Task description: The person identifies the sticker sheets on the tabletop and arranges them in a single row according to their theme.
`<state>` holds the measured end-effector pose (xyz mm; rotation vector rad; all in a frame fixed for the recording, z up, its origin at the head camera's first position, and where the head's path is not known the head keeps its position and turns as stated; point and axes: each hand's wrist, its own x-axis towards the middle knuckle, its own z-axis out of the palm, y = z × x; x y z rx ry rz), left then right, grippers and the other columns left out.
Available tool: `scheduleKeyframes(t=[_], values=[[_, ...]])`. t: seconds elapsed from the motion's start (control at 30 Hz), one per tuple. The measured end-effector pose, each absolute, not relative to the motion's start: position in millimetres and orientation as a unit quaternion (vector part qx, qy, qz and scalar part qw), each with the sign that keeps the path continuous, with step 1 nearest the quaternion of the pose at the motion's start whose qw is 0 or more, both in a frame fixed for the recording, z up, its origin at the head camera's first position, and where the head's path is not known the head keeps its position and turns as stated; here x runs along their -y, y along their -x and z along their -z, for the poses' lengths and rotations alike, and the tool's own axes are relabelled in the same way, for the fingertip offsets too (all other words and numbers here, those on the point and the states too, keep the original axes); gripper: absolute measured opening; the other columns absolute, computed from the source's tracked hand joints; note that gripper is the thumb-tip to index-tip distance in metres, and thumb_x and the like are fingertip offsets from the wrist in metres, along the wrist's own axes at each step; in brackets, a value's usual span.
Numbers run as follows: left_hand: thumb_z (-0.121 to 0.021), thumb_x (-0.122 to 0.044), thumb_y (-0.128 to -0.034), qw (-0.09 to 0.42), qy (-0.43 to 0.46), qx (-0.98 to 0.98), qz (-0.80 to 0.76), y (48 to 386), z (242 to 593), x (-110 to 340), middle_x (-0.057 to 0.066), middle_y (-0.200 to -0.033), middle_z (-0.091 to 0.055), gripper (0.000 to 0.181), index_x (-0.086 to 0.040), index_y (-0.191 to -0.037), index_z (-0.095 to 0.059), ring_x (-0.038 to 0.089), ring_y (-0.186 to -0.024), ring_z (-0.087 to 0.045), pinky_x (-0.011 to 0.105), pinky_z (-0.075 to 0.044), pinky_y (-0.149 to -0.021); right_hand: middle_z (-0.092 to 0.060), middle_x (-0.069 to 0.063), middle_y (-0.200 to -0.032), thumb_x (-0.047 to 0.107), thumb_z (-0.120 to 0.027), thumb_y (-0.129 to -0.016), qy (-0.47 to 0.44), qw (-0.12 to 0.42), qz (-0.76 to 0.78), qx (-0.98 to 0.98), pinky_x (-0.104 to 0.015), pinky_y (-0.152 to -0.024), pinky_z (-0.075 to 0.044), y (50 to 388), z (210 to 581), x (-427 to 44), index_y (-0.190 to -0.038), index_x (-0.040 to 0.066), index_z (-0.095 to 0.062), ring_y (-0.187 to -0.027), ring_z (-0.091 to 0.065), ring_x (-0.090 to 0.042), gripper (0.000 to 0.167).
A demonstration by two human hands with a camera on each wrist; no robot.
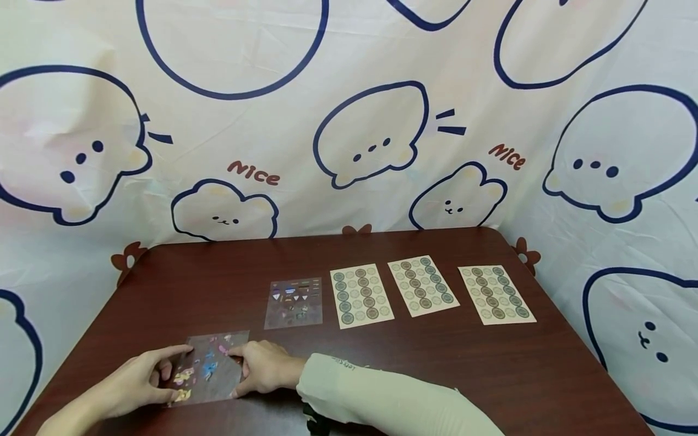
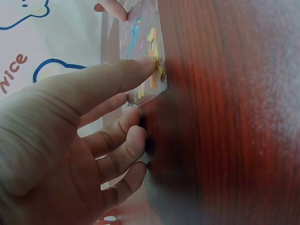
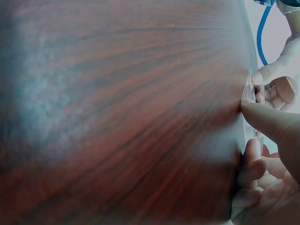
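A clear sticker sheet (image 1: 209, 369) with pink, blue and yellow cartoon figures lies on the dark wooden table at the front left. My left hand (image 1: 133, 381) is at its left side, the thumb on the lower corner over a yellow figure and the index finger stretched to the upper edge. The other left fingers bend loosely beside the sheet. From the right, my right hand (image 1: 267, 366) touches the sheet, index fingertip by a pink figure and thumb at the lower right corner. In the left wrist view, the left thumb (image 2: 136, 70) rests across the sheet's printed face.
Behind lies another clear sticker sheet (image 1: 294, 303) with small dark and silvery shapes. To its right are three cream sheets of round stickers, the left (image 1: 362, 295), middle (image 1: 423, 284) and right (image 1: 497, 294) ones. A cartoon-printed cloth (image 1: 294, 133) hangs around the table (image 1: 436, 363).
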<state>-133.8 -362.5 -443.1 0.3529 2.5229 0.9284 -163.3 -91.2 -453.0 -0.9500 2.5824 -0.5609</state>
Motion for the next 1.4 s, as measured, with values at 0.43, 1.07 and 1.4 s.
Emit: scheduleKeyframes(t=[0.43, 1.07, 1.4], values=[[-0.081, -0.022, -0.0835, 0.203, -0.147, -0.909, -0.333, 132.4, 444.4, 362.9, 0.005, -0.081, -0.048, 0.079, 0.01, -0.145, -0.043, 0.002, -0.053, -0.04, 0.025, -0.035, -0.048, -0.056, 0.02, -0.064, 0.035, -0.086, -0.08, 0.352, 0.176, 0.215, -0.894, -0.009, -0.06, -0.04, 166.4, 452.7, 88.6, -0.148, 0.028, -0.052, -0.058, -0.05, 0.007, 0.077], [-0.063, -0.032, -0.1003, 0.173, -0.125, -0.923, -0.319, 126.6, 433.1, 352.0, 0.001, -0.079, -0.058, 0.065, 0.009, -0.146, -0.042, 0.003, -0.056, -0.047, 0.025, -0.04, -0.051, -0.063, 0.012, -0.072, 0.019, -0.077, -0.091, 0.334, 0.291, 0.399, -0.803, -0.013, -0.065, -0.046, 175.2, 444.7, 72.1, -0.136, 0.015, -0.064, -0.049, -0.047, -0.002, 0.047], [-0.06, -0.035, -0.1014, 0.126, -0.079, -0.949, -0.278, 129.5, 419.0, 333.7, 0.001, -0.081, -0.058, 0.06, 0.004, -0.145, -0.046, 0.005, -0.058, -0.045, 0.026, -0.038, -0.052, -0.063, 0.008, -0.074, 0.019, -0.069, -0.097, 0.347, 0.295, 0.46, -0.762, -0.016, -0.059, -0.048, 179.9, 435.4, 58.2, -0.133, 0.006, -0.064, -0.055, -0.052, -0.004, 0.039]])
